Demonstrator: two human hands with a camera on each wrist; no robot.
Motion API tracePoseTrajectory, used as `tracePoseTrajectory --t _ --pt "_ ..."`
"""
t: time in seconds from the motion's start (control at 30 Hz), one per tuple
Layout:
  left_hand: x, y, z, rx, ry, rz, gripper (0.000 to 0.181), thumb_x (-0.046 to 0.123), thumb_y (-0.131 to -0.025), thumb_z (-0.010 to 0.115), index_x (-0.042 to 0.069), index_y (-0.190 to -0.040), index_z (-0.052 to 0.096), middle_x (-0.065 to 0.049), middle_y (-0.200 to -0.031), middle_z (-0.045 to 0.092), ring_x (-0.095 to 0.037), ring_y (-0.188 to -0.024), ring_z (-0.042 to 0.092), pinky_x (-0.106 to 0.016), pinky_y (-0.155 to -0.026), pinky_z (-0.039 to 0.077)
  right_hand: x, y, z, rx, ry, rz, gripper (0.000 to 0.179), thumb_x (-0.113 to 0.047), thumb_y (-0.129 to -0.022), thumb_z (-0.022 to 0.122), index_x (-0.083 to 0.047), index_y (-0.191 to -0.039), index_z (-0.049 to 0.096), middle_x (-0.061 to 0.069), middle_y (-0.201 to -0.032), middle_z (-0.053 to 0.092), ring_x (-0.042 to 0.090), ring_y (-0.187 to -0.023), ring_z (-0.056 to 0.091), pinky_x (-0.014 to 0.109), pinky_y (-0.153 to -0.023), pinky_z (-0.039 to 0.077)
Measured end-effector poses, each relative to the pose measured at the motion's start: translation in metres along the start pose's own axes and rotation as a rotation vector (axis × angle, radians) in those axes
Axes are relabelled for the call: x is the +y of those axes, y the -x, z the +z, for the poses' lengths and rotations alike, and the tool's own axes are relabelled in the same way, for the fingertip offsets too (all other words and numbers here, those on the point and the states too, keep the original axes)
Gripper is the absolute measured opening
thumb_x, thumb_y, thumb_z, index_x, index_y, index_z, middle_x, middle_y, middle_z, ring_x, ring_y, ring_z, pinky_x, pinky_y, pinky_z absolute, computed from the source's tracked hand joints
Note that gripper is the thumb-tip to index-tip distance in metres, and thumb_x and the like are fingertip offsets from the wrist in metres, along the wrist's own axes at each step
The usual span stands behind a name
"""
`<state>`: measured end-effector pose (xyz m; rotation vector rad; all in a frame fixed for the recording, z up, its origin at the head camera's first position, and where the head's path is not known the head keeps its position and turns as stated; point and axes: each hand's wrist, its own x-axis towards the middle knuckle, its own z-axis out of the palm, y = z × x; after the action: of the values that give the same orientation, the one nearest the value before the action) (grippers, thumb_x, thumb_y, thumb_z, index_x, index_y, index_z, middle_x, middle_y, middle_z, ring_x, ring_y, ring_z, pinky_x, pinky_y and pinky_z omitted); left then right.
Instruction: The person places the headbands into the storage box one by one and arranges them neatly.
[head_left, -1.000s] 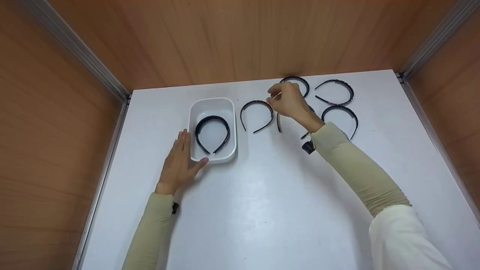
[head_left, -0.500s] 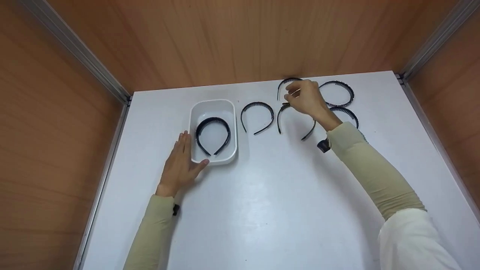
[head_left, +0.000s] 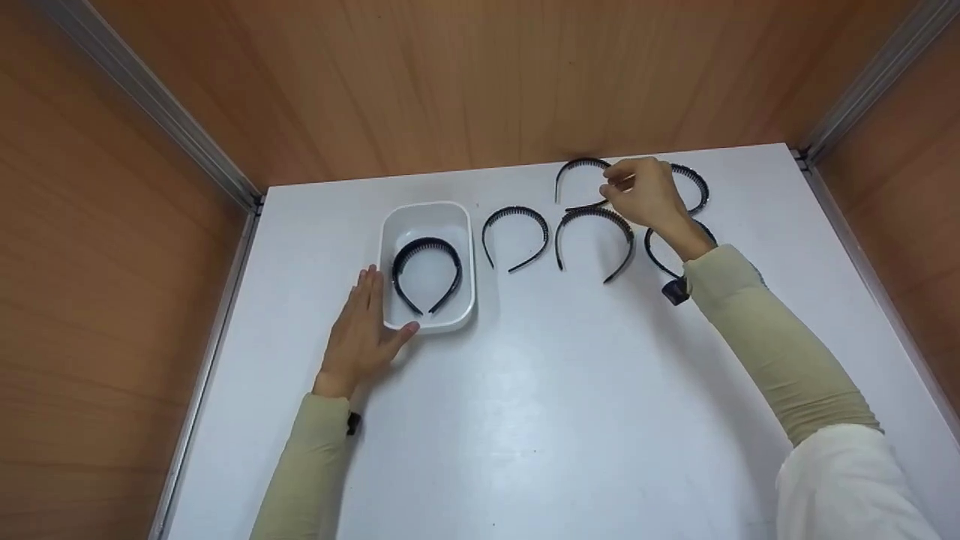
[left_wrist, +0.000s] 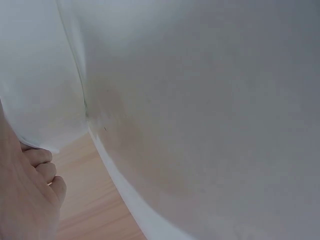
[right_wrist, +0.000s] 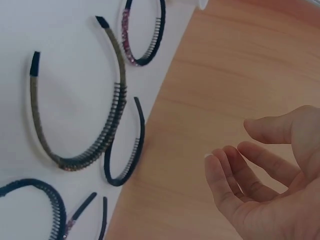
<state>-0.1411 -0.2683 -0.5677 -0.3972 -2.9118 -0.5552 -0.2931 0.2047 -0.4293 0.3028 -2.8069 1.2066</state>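
My left hand (head_left: pixel 356 337) lies with straight fingers along the left side of a white plastic tub (head_left: pixel 472 292), its thumb at the near corner. Inside the tub rests a black toothed headband (head_left: pixel 427 241); whether more than one is stacked there I cannot tell. My right hand (head_left: pixel 643 196) hovers over the headbands at the back right. In the right wrist view that hand (right_wrist: pixel 262 175) has loosely bent fingers, a gap before the thumb and nothing held. Below it lie a gold-and-black headband (right_wrist: pixel 121 100) and a pink-speckled one (right_wrist: pixel 126 35). It partly covers a back-right headband (head_left: pixel 701 184).
Between tub and right hand lie a thin black headband (head_left: pixel 516 210) and a wider one (head_left: pixel 598 213). Another headband (head_left: pixel 583 162) sits at the table's back edge, and one (head_left: pixel 651 247) is half behind the right wrist. Wooden panels (head_left: pixel 480 82) enclose the white table (head_left: pixel 510 420).
My right hand has moved rightward over the headbands, uncovering the wider one in the middle. The left hand stays against the tub, and the headbands lie as before.
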Motion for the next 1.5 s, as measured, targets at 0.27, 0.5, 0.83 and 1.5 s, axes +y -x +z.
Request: tracePoseTrajectory --t 0.27,0.5,0.83,1.5 --pt "-0.001 0.001 -0.001 -0.006 0.007 -0.003 0.11 0.063 -0.1 0.064 -0.005 -0.168 0.014 -0.024 -0.177 0.014 -0.036 -0.167 0.011 -0.05 -0.136 0.017 0.014 0.003 -0.014 0.039 0.033 0.034 0.027 -0.012 -0.1 0.071 0.003 -0.121 0.078 0.023 -0.116 0.076 0.038 -0.11 0.073 0.022 -0.074 0.05" --pt "-0.003 0.001 -0.002 -0.004 0.002 -0.006 0.11 0.062 -0.099 0.065 -0.006 -0.168 0.013 -0.025 -0.177 0.015 -0.038 -0.166 0.013 -0.052 -0.135 0.019 0.027 0.003 -0.03 0.056 0.045 0.049 0.029 -0.015 -0.102 0.069 0.002 -0.124 0.077 0.023 -0.12 0.075 0.038 -0.111 0.073 0.014 -0.072 0.049" --pt "-0.003 0.001 -0.002 -0.005 0.003 0.002 0.111 0.063 -0.099 0.065 -0.007 -0.168 0.012 -0.025 -0.177 0.012 -0.038 -0.166 0.011 -0.049 -0.136 0.017 0.05 -0.001 -0.065 0.116 0.028 0.111 0.034 -0.023 -0.102 0.07 -0.003 -0.128 0.077 0.02 -0.126 0.073 0.034 -0.114 0.071 0.018 -0.08 0.053" --pt "-0.008 0.001 -0.005 0.009 -0.008 0.011 0.109 0.061 -0.1 0.065 -0.007 -0.168 0.014 -0.026 -0.177 0.015 -0.037 -0.166 0.012 -0.05 -0.136 0.018 0.099 -0.009 -0.087 0.124 0.087 0.223 0.039 -0.027 -0.103 0.068 -0.001 -0.132 0.074 0.019 -0.128 0.073 0.021 -0.109 0.07 0.012 -0.072 0.047"
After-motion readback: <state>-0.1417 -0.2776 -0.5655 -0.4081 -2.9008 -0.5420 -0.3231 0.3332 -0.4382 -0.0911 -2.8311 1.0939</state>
